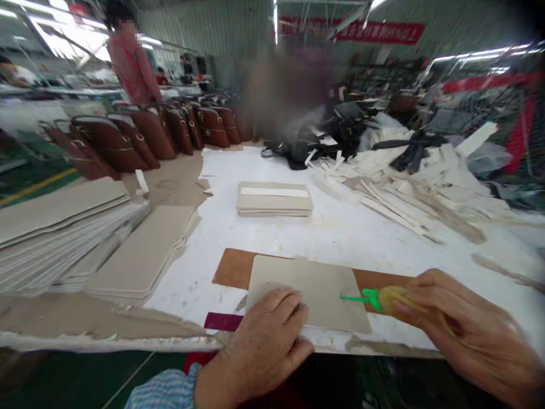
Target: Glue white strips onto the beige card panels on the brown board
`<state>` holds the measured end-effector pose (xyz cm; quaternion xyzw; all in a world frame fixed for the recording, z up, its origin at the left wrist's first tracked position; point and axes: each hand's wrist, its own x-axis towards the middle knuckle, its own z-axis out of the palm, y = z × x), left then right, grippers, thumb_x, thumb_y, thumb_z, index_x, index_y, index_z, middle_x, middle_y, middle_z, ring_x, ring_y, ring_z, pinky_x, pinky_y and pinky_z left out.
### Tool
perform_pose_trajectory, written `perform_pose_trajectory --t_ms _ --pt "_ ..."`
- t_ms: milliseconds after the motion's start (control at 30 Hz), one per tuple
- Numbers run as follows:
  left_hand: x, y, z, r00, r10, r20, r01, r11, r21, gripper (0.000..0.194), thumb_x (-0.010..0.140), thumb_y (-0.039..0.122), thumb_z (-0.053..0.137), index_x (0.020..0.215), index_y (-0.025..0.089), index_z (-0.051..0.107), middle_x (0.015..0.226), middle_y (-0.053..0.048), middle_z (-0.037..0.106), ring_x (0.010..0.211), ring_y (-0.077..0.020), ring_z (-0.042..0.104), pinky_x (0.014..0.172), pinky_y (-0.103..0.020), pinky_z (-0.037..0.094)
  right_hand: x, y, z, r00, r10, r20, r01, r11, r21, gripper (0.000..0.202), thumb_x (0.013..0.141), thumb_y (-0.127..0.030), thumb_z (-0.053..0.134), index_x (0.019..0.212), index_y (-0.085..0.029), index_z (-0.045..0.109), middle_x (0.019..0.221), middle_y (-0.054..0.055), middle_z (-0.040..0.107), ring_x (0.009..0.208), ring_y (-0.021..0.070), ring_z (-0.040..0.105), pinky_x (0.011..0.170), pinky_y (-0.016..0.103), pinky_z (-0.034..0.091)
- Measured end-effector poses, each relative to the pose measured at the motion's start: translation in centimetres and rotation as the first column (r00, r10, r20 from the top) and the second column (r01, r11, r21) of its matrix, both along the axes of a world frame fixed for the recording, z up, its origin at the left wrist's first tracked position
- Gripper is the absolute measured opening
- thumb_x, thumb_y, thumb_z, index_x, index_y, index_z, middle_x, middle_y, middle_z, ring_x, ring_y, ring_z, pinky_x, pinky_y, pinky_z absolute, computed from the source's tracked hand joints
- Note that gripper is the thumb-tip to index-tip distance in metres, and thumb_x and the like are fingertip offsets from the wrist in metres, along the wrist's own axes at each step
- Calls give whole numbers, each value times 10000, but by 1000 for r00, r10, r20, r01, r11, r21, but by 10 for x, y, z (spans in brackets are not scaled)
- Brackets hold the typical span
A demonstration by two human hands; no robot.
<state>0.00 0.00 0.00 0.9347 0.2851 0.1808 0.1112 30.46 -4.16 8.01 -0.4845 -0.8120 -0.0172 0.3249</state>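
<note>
My left hand (272, 335) lies over the near left part of a beige rounded-corner board (315, 284), fingers spread on its surface and thumb by the front edge. Under the board runs a brown leather-like strip (234, 268), showing at both sides. In my right hand (451, 318) is a yellowish, bulb-shaped tool (389, 297) with a green collar and a thin green tip. The tip is over the board's right part; whether it touches cannot be made out. A dark purple strip (222, 321) pokes out left of my left hand.
A small stack of beige boards (275, 199) stands ahead, topped by a white strip. Larger board stacks (145, 250) lie left. Brown bags (123, 142) line the back left; black bags (298, 145) and pale scraps (409, 182) pile up back right. A person (131, 62) stands beyond.
</note>
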Motion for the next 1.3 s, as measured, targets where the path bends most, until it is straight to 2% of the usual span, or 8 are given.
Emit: perform_pose_trajectory --t_ms 133,367,667,867,1133,1300 --pt "-1 0 1 1000 4 9 -4 1000 5 424 1071 424 563 1356 118 631 1427 -149 654 1362 -328 565 1214 -500 475 -2 4 -3 1000 16 26 -17 999 27 168 1122 -316 549 1015 -262 668 893 28 633 706 133 652 551 211 531" --pt "-1 0 2 1000 4 30 -4 1000 23 424 1055 412 600 1353 113 636 1411 -154 666 1345 -331 578 1192 -506 497 0 7 3 988 -22 155 0 990 140 251 1149 -313 476 987 -255 659 854 17 632 648 121 640 531 231 505" --pt "-1 1 2 999 1 33 -2 1000 30 423 1038 402 627 1340 105 644 1399 -161 673 1337 -337 587 1189 -513 501 -1 5 9 992 38 116 -43 999 33 184 1138 -322 499 1063 -274 660 796 3 589 582 128 591 465 254 467" --pt "0 1 5 1000 2 23 -2 999 33 416 1044 400 618 1337 107 645 1392 -160 677 1333 -337 590 1183 -514 509 -8 7 7 994 50 97 -55 997 51 246 1139 -319 508 923 -260 609 796 5 591 577 113 586 470 232 465" --pt "0 0 3 1000 7 17 -7 1000 24 420 1040 404 624 1347 118 638 1405 -154 673 1338 -335 589 1179 -513 515 -6 12 6 988 -6 155 -13 992 123 263 1161 -301 437 978 -262 621 821 12 602 629 127 607 539 256 480" --pt "0 1 4 1000 -1 -4 1 1000 25 421 1043 413 621 1336 111 640 1401 -154 674 1324 -333 598 1180 -503 515 0 8 7 990 -2 138 -11 995 98 293 1150 -287 464 888 -252 590 815 9 593 612 111 584 512 236 453"
